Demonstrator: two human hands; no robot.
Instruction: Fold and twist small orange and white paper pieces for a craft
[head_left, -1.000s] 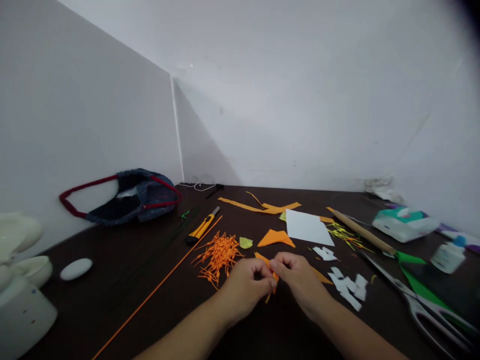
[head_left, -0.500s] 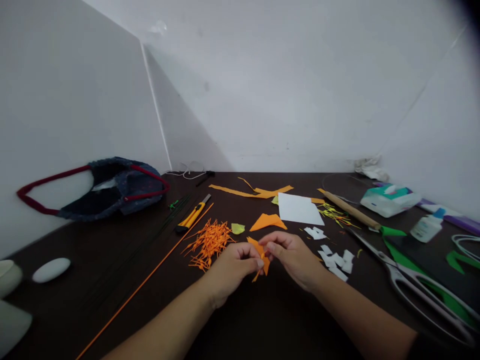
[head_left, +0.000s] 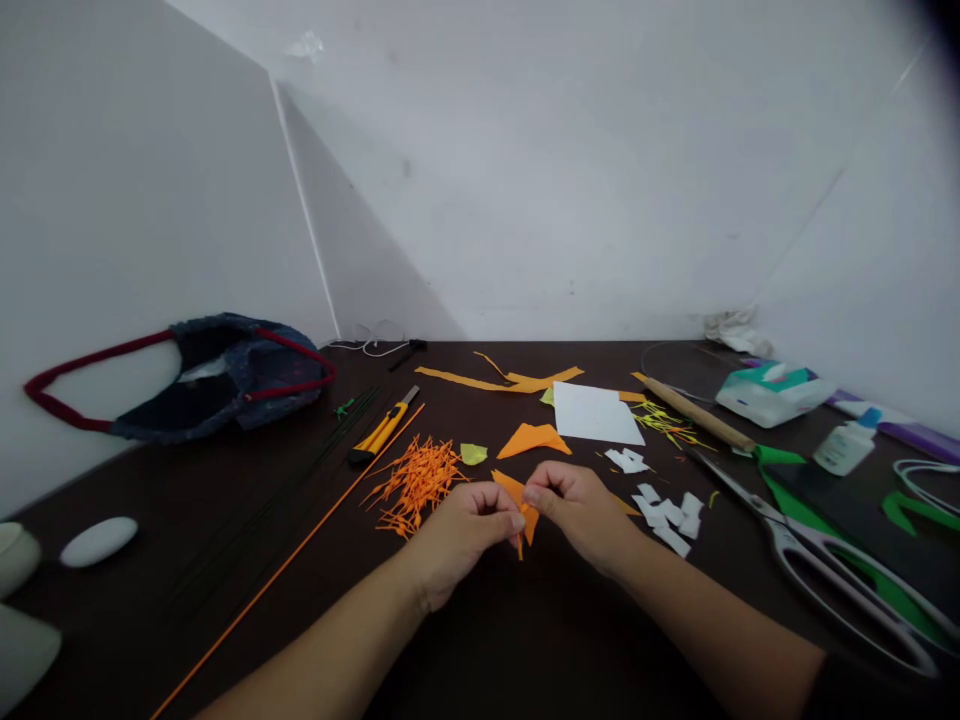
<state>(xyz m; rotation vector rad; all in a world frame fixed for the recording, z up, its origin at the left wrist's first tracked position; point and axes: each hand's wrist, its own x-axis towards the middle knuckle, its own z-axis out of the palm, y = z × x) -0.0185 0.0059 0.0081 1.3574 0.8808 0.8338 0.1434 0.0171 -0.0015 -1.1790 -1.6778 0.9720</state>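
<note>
Near the middle of the dark table, my left hand (head_left: 474,530) is closed in a pinch on a small orange paper strip (head_left: 520,546). My right hand (head_left: 574,505) is closed too, its thumb and fingertips together at the upper end of the strip; my fingers hide most of it. An orange paper piece (head_left: 510,486) lies just behind and under the fingertips. Left of my hands is a pile of small orange twisted paper pieces (head_left: 420,480). A folded orange paper piece (head_left: 534,438) and a yellow-green scrap (head_left: 473,454) lie just beyond.
A yellow utility knife (head_left: 386,428) and a long orange stick (head_left: 300,550) lie left. To the right are large scissors (head_left: 787,535), white paper scraps (head_left: 667,518), a glue bottle (head_left: 849,445) and a wooden rod (head_left: 697,412). A white sheet (head_left: 596,414) lies behind.
My right fingertips have come closer to the left ones at the orange strip. Its lower end now points more straight down. The view has shifted slightly.
</note>
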